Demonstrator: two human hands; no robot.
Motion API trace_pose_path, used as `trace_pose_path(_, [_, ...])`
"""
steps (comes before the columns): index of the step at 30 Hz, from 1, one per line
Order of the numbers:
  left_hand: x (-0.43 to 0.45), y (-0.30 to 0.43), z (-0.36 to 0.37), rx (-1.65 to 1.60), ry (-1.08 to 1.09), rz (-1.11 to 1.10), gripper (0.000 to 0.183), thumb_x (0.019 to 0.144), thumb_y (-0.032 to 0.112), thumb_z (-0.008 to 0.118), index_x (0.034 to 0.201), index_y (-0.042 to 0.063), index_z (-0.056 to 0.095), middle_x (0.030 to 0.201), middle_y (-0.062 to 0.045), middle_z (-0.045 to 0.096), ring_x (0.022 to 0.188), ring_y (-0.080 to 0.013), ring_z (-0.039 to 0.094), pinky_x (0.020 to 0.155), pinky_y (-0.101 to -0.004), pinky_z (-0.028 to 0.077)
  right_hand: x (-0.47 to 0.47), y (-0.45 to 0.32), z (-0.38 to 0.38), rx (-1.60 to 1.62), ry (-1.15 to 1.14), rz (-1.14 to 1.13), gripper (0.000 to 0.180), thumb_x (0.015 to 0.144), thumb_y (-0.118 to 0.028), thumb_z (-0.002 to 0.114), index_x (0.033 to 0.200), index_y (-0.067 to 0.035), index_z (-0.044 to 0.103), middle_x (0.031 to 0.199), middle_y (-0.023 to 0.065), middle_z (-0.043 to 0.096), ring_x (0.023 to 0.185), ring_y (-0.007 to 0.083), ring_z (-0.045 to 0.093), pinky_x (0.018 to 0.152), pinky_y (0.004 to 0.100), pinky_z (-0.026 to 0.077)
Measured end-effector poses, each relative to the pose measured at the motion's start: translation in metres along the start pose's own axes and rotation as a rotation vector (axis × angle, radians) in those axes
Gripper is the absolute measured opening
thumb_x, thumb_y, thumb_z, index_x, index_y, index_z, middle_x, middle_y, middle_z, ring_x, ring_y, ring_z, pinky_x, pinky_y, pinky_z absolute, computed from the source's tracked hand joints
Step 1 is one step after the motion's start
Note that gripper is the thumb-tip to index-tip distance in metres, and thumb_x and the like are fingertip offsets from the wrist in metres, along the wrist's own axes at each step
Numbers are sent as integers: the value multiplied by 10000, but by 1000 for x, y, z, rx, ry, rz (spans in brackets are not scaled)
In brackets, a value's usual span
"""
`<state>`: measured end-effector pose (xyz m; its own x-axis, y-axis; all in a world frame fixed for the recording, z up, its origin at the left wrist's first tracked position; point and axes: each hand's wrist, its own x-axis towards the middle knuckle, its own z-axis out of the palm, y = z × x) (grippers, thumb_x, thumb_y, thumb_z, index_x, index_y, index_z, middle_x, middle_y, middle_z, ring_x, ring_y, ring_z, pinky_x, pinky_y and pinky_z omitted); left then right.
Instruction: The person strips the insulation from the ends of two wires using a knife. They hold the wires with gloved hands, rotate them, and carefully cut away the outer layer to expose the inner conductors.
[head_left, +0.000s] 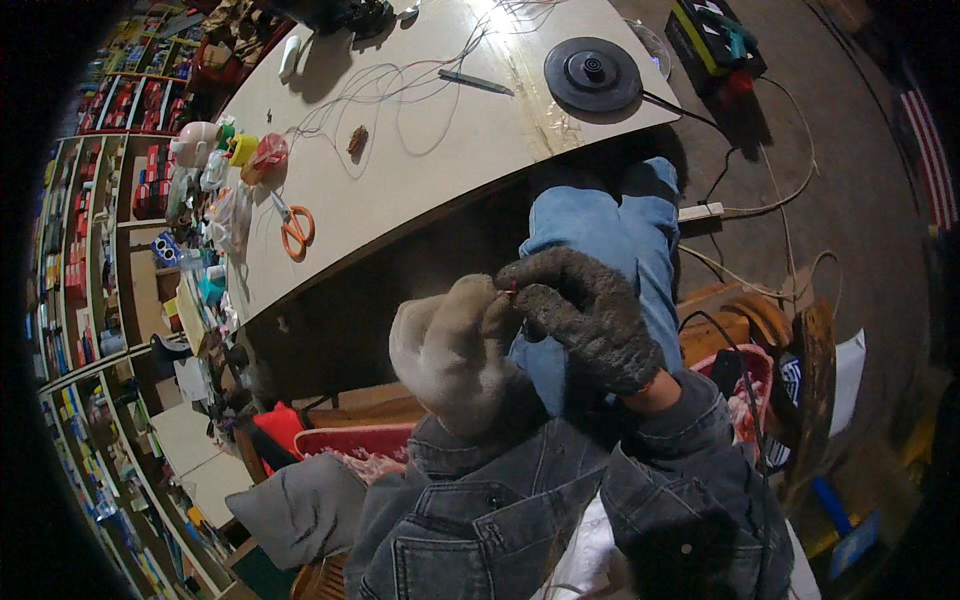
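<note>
My left hand (454, 349), in a pale knit glove, is curled over my lap with its fingertips against those of my right. Dark grey knit covers my right hand (592, 319), whose thumb and forefinger pinch inward. A small red piece (511, 288), perhaps a wire end, shows where the fingertips of both hands meet; most of it is hidden by the gloves. Beyond my hands, thin tangled wires (405, 86) lie on the pale tabletop (442, 161). A slim grey tool (476, 82) lies across them, and a small brown bundle (358, 141) sits close by.
Orange-handled scissors (298, 232) lie near the table's left edge, beside plastic bags (229, 217). A round black base (592, 73) with a cord stands at the right corner. Cables and a power strip (700, 212) are on the floor. Stocked shelves (97, 247) line the left.
</note>
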<state>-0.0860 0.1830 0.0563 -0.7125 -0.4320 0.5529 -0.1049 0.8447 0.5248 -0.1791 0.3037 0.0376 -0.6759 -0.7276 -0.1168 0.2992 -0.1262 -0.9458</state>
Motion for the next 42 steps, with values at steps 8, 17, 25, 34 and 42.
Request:
trace_pose_path(8, [3, -4, 2, 206, 81, 237, 316, 740, 100, 736, 1047, 81, 665, 835, -81, 623, 721, -223, 588, 630, -347, 471, -3, 3, 0, 32, 37, -77, 181, 914, -125, 642, 1080, -52, 649, 1046, 95, 660, 964, 191, 645, 839, 307, 537])
trace_pose_path(17, [5, 9, 2, -13, -21, -59, 230, 734, 41, 704, 962, 41, 678, 905, -117, 646, 775, -252, 607, 695, -347, 505, -9, 6, 9, 307, 311, -52, 183, 931, -125, 620, 1089, -34, 630, 1012, 84, 650, 872, 154, 649, 778, 283, 548])
trace_pose_path(25, [4, 3, -8, 58, 9, 46, 359, 752, 117, 758, 1086, 109, 625, 857, -72, 632, 741, -215, 573, 631, -386, 465, -6, 9, 1, 429, 119, 162, 253, 947, -160, 600, 1165, -33, 623, 1098, 104, 656, 902, 173, 657, 773, 295, 557])
trace_pose_path(34, [1, 7, -11, 190, 55, 199, 351, 734, 117, 760, 1065, 65, 653, 871, -74, 635, 747, -223, 580, 645, -341, 479, -16, -4, -4, 291, -39, 184, 284, 949, -143, 595, 1211, -37, 613, 1153, 129, 644, 1034, 223, 645, 861, 326, 552])
trace_pose_path(42, [2, 16, -22, 239, -79, 237, 362, 782, 150, 750, 1115, 79, 628, 925, -80, 618, 774, -229, 579, 664, -385, 475, -20, 3, -3, 289, 2, -62, 235, 917, -70, 616, 1148, -33, 631, 1151, 127, 646, 1075, 229, 628, 929, 346, 527])
